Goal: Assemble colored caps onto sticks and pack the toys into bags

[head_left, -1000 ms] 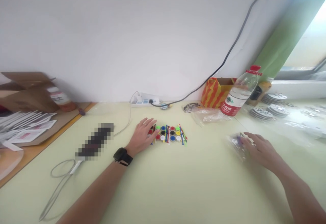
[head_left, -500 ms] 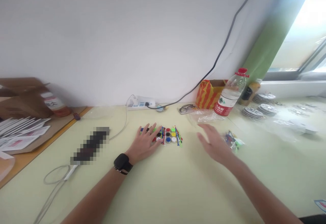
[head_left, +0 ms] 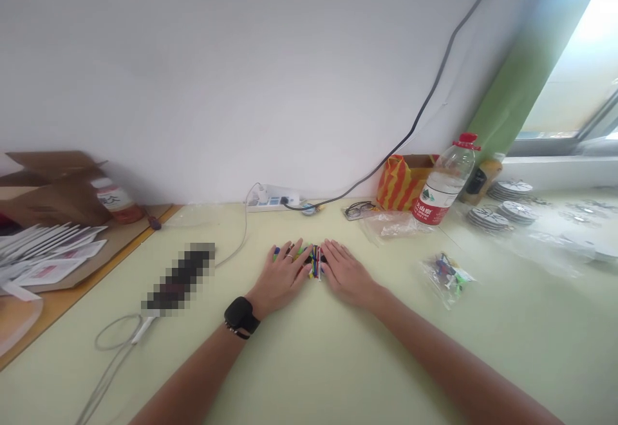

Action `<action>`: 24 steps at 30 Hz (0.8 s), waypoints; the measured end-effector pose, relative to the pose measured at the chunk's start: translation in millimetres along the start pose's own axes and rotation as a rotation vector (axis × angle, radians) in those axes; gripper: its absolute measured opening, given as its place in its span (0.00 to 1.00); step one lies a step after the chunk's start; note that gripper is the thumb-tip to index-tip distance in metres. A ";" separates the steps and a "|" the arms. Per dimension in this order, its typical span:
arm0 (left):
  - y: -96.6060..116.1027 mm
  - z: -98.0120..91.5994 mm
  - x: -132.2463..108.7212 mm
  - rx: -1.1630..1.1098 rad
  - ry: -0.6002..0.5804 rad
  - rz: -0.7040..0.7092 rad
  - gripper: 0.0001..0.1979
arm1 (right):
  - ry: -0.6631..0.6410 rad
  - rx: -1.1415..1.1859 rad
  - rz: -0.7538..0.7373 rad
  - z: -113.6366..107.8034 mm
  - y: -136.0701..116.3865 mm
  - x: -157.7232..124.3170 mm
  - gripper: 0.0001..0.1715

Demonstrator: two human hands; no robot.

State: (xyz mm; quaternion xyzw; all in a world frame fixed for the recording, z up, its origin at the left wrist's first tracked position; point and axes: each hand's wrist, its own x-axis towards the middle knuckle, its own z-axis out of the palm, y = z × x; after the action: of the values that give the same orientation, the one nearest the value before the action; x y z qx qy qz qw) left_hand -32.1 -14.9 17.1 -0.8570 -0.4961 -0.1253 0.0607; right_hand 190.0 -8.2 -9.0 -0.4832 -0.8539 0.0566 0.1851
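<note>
My left hand (head_left: pixel 282 277) lies flat, fingers stretched out, over the left part of a group of small coloured plastic pieces. My right hand (head_left: pixel 348 275) lies flat over the right part, its fingers stretched and close together. Between the two hands shows a strip of thin coloured sticks (head_left: pixel 315 263), blue, yellow, red and white. Most of the round discs are hidden under my palms and fingers. A black watch (head_left: pixel 241 315) is on my left wrist.
A clear bag of small coloured parts (head_left: pixel 448 277) lies to the right. Behind stand a power strip (head_left: pixel 273 198), a striped bag (head_left: pixel 403 183) and a large water bottle (head_left: pixel 445 180). Stacked discs (head_left: pixel 487 219) are at far right; a cardboard box (head_left: pixel 53 187) and a pixelated dark object (head_left: pixel 181 280) are left.
My right hand has moved left and come down onto the right side of the coloured pieces. My left hand stays on the left side. The view has shifted slightly.
</note>
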 end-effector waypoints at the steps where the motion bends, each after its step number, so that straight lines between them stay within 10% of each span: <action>1: 1.2 0.2 -0.9 0.005 0.003 -0.001 0.26 | -0.003 0.000 -0.012 -0.7 0.7 -0.5 0.36; 17: 4.5 -1.9 -2.5 0.016 0.023 -0.010 0.27 | 0.112 -0.006 0.001 -27.2 5.8 -11.4 0.38; 24: 6.1 -12.9 -0.2 -0.023 0.098 -0.010 0.28 | 0.372 -0.173 0.554 -100.2 124.3 -88.8 0.23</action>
State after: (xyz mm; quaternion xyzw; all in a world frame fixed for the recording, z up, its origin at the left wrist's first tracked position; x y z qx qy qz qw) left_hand -28.8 -21.0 29.5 -0.8480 -0.4954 -0.1731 0.0742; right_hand 368.3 -26.1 26.3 -0.7127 -0.6435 -0.0570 0.2734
